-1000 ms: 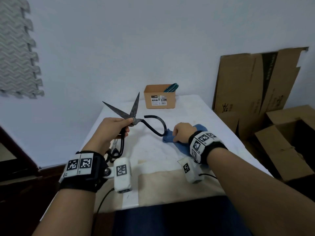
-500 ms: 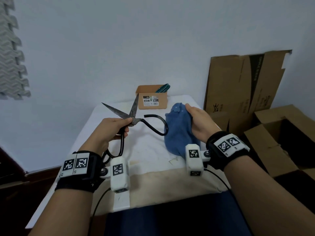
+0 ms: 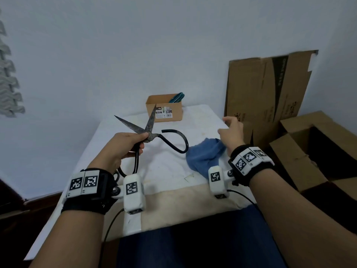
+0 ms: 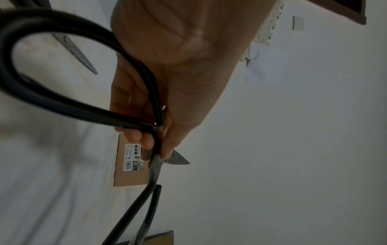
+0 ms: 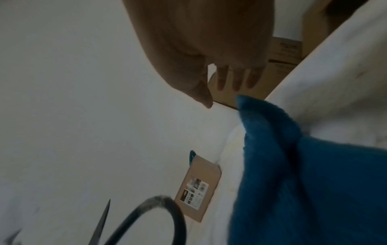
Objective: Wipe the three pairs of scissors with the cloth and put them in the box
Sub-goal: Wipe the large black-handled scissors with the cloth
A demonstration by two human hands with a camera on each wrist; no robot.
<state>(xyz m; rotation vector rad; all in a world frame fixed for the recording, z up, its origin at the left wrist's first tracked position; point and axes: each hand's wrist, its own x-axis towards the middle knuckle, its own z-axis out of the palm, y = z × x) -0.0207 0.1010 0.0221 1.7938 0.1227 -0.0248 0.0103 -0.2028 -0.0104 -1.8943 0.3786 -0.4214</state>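
Scissors (image 3: 149, 130) with black looped handles sit at centre frame in the head view, held up off the white table (image 3: 201, 120) by the left hand (image 3: 123, 146). The thumb and fingers are curled round them at the pivot, where the two dark, mottled blades fork open toward the upper left and up toward the box (image 3: 164, 109). One handle loop curves out to the right, its far bend close to the blue cloth (image 3: 204, 155); the other loop hangs down beside the left wrist. From the left wrist view the fingertips (image 4: 136, 137) press the metal just below the blades, and a second pair of scissors (image 4: 75, 49) (only its grey blades show) lies on the table in the upper left of that frame.

Right of centre in the head view, the right hand (image 3: 231, 132) hovers above the cloth with its fingers spread loosely and holding nothing; the right wrist view shows the thumb and fingertips (image 5: 236, 82) apart, just above a raised fold of the cloth, though whether they touch it I cannot tell. The cloth lies bunched on the table below that hand.

At the table's far edge, upper centre, the small brown box stands against the wall, with teal scissor handles (image 3: 176, 97) poking above its right rim. Flattened cardboard (image 3: 270, 89) leans on the wall at the right of the frame.
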